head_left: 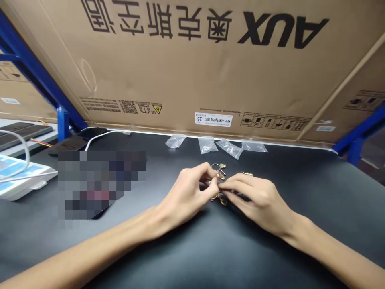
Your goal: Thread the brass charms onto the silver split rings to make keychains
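My left hand (192, 186) pinches a small metal piece between thumb and forefinger, near the middle of the black table (186, 257). Close against it on the right, my right hand (255, 194) has its fingertips pressed together at the same small metal parts; what they grip is hidden. Just beyond the fingertips lies a metal ring with small charms (222, 165). A gold-coloured charm (223, 202) shows below the fingertips, and another metal piece (247, 174) peeks out behind my right hand.
Several clear plastic bags (207, 145) lie along the table's back edge, before a large cardboard box (168, 72). Blue metal posts (63, 124) stand at both sides. At left are a blurred-out object (99, 184), a white cable (102, 134) and a white-and-blue box (24, 176).
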Available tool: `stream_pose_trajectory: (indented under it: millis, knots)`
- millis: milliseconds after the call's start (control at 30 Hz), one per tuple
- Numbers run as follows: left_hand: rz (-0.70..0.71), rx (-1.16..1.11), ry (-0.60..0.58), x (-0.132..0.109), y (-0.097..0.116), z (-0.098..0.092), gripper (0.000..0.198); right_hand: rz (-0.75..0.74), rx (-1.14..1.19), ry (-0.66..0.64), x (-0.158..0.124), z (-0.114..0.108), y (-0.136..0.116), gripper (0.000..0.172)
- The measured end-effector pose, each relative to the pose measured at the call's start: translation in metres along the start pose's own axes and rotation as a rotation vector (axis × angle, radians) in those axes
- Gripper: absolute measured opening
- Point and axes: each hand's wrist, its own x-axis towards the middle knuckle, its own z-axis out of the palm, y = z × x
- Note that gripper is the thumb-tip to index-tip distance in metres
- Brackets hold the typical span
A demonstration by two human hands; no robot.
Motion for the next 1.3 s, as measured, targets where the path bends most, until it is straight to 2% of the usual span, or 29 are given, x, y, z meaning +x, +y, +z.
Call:
stream_pose_trajectory:
  millis: [133,267,333,433,500,800,967,1133,1300]
  knots:
    - [-0.107,-0.151,0.022,0.004,0.002,-0.003,0.015,0.095,-0.056,-0.001,0.003,-0.008,0.007,0.017]
    - [-0.172,-0.257,0.021,0.007,0.000,-0.006,0.017,0.223,-0.237,0.038,0.011,-0.035,0.025,0.017]
    - [-0.181,-0.308,0.016,0.007,-0.001,-0.006,0.016,0.234,-0.252,-0.081,0.013,-0.048,0.033,0.018]
    - [-0.178,-0.346,0.014,0.007,-0.002,-0.006,0.013,0.250,-0.200,-0.377,0.013,-0.057,0.039,0.016]
    - [-0.175,-0.344,0.017,0.007,-0.002,-0.006,0.012,0.252,-0.185,-0.480,0.011,-0.058,0.039,0.017]
    - [-0.184,-0.347,0.021,0.008,-0.005,-0.005,0.017,0.256,-0.169,-0.590,0.010,-0.058,0.030,0.011]
    - [-0.197,-0.358,0.000,0.007,-0.005,-0.004,0.019,0.235,-0.165,-0.556,0.011,-0.050,0.024,0.013]
    - [-0.170,-0.342,-0.045,0.005,-0.002,-0.002,0.018,0.439,0.111,-0.358,0.014,-0.042,0.014,0.015]
    - [-0.099,-0.276,-0.092,0.001,0.003,0.002,0.015,0.493,0.206,-0.210,0.015,-0.034,0.005,0.018]
